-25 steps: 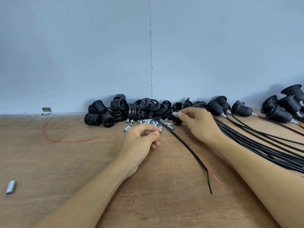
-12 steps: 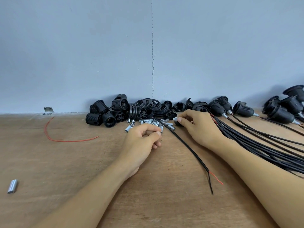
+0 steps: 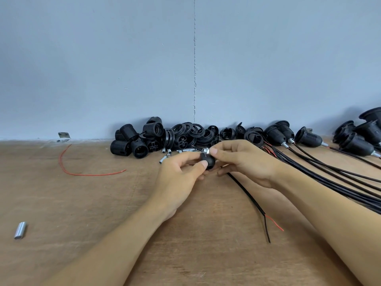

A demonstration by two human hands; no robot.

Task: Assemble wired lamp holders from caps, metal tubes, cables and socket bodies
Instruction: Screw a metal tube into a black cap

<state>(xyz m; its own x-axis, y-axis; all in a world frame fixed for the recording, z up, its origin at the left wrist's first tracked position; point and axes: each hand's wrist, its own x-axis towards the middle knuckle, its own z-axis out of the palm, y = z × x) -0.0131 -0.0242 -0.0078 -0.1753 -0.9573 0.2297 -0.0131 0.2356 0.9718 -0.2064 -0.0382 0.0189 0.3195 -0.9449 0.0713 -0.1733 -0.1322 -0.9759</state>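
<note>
My left hand [image 3: 177,178] grips a black cap [image 3: 208,160] between thumb and fingers, just above the wooden table [image 3: 82,203]. My right hand [image 3: 243,159] pinches a small metal tube [image 3: 205,150] at the top of that cap. A black cable [image 3: 249,199] runs from under my right hand toward me and ends in a black and a red wire tip. Loose metal tubes [image 3: 166,156] lie just beyond my hands. Black socket bodies [image 3: 132,141] and rings [image 3: 185,133] are piled against the wall.
Several finished lamp holders [image 3: 309,139] with cables [image 3: 329,178] lie at the right. A loose red wire [image 3: 68,168] curls at the left, a larger metal sleeve [image 3: 20,230] lies near the front left, and a metal bracket [image 3: 64,137] sits by the wall.
Both hands have come together and lifted off the table. My right hand brought the cap and tube toward the left hand, which now holds the cap.
</note>
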